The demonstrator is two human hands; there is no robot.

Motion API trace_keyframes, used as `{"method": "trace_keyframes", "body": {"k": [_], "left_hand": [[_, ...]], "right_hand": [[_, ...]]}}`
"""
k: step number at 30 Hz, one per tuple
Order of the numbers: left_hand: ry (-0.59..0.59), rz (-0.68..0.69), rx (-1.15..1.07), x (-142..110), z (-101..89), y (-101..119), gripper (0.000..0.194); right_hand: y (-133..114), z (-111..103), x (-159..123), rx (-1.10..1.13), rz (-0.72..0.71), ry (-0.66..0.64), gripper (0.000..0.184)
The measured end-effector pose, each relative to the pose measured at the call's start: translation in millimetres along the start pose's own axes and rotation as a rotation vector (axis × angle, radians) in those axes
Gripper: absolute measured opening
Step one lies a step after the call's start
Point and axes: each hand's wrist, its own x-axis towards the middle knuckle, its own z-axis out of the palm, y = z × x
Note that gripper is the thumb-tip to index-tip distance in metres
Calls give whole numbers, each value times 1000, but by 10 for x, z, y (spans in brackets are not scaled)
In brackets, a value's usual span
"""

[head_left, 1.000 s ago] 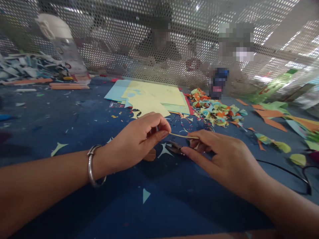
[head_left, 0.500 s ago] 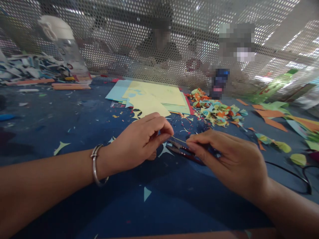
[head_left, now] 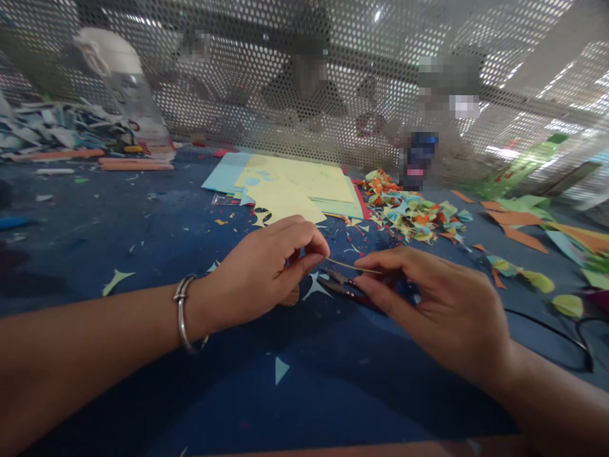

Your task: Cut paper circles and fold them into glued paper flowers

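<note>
My left hand [head_left: 261,276], with a silver bangle on its wrist, pinches one end of a thin yellowish strand [head_left: 345,264] between thumb and forefinger. The strand stretches across to my right hand [head_left: 432,304]. There its free end lies in the gap between the parted thumb and forefinger, just under the forefinger. Below the strand is a pair of small snips [head_left: 347,289] with dark blades; my right thumb partly hides the handles. Beside their tips lies a pale star-shaped paper scrap [head_left: 316,288]. A brown rounded piece peeks out under my left hand, too hidden to name.
Paper sheets [head_left: 304,178] lie ahead, with a heap of coloured paper pieces [head_left: 419,212] to their right. A bottle [head_left: 137,101] stands back left by shredded strips [head_left: 57,127]. A black cord [head_left: 552,330] curves at right. A perforated screen [head_left: 228,127] closes off the back, people behind it.
My right thumb has parted from the forefinger, letting the strand's end show between them. My left hand keeps its pinch, almost in the same place.
</note>
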Motion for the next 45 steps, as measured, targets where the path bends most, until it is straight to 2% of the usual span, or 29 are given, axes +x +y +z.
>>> {"method": "trace_keyframes", "body": {"k": [9, 13, 15, 19, 23, 28, 32, 37, 41, 45], "left_hand": [[-7, 32, 11, 7, -1, 5, 10], [61, -89, -53, -12, 2, 21, 10], [57, -233, -210, -29, 3, 65, 13], [-133, -569, -738, -63, 24, 208, 15], [-95, -699, -1047, -88, 76, 289, 9], [-14, -694, -1071, -96, 137, 253, 16], [4, -682, -1054, -71, 163, 230, 21], [-52, -618, -964, -66, 166, 218, 22], [-78, -532, -828, -105, 163, 210, 15], [-116, -506, -796, -121, 160, 224, 10]], "right_hand": [[-11, -19, -9, -63, -32, 12, 14], [6, -23, -20, -75, -60, 28, 14], [14, -31, -21, -104, -69, 34, 15], [12, -45, -18, -184, -135, 52, 17], [12, -19, -34, -223, -232, 15, 15], [53, 65, -51, -224, -369, -114, 14], [53, 124, -25, -165, -416, -130, 17], [38, 154, -12, -88, -302, -140, 17], [48, 153, -1, 30, -206, -155, 12], [36, 137, 28, 112, -116, -184, 15]]}}
